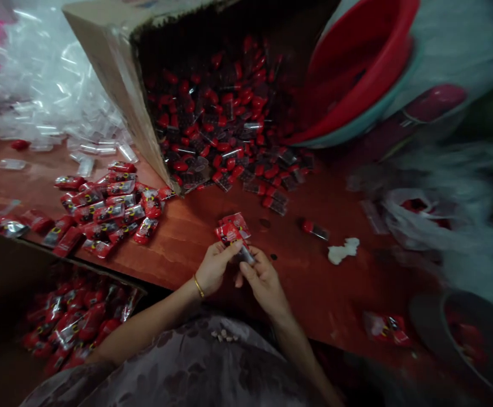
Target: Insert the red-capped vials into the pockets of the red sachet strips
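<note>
Red packets (pixel 232 229), a few of them printed and shiny, are sitting pinched together at your fingertips, low over the near middle of the red-brown wooden table (pixel 187 237). Your left hand (pixel 213 270), wearing a gold bangle (pixel 198 286), is closing thumb and fingers on the packets' lower edge; your right hand (pixel 263 278) is gripping a small clear sleeve with a dark item (pixel 247 255) just beneath them. You appear to be pairing or slipping the item and packet together, a step seemingly mid-way; the next move likely calls for a fine, steady fingertip alignment. To the left, a heap of finished red packets (pixel 102 212) is lying near the table's near edge, above a box of more packets (pixel 72 322) below it. Far ahead, a tipped cardboard carton (pixel 115 68) is spilling red-capped pieces (pixel 221 124) toward you. A red basin (pixel 357 68) is leaning far right. A white scrap (pixel 343 250) and one stray piece (pixel 314 229) are lying to the right. Bare wood around your hands is leaving you room.
</note>
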A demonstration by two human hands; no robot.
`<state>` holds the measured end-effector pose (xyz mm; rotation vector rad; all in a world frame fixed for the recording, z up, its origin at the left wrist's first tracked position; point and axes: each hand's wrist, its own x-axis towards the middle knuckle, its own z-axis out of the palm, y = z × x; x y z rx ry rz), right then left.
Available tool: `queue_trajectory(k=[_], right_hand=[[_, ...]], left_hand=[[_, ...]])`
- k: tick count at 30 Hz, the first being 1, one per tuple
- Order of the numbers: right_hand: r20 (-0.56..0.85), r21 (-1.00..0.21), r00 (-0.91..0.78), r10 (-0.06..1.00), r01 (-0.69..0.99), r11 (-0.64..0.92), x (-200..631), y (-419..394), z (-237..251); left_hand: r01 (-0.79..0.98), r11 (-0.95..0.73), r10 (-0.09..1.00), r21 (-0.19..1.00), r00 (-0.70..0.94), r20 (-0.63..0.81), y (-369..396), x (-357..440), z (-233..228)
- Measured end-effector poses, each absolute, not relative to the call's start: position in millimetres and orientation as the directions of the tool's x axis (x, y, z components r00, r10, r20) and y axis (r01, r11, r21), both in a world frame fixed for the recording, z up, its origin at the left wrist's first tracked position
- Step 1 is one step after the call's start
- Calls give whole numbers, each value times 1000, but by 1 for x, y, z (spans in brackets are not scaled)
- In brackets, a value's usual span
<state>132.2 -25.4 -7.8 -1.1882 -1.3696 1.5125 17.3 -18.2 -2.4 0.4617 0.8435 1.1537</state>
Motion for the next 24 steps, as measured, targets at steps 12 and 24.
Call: queue_trajectory(k=[12, 24], right_hand=[[141, -941, -56, 989, 302, 151, 132, -22, -17], [487, -616, -352, 799, 510, 600, 121, -11, -26]], left_hand=[[-621, 465, 873, 631, 202, -444, -27, 3, 2], [-527, 430, 874, 733, 41, -484, -31, -40, -4]])
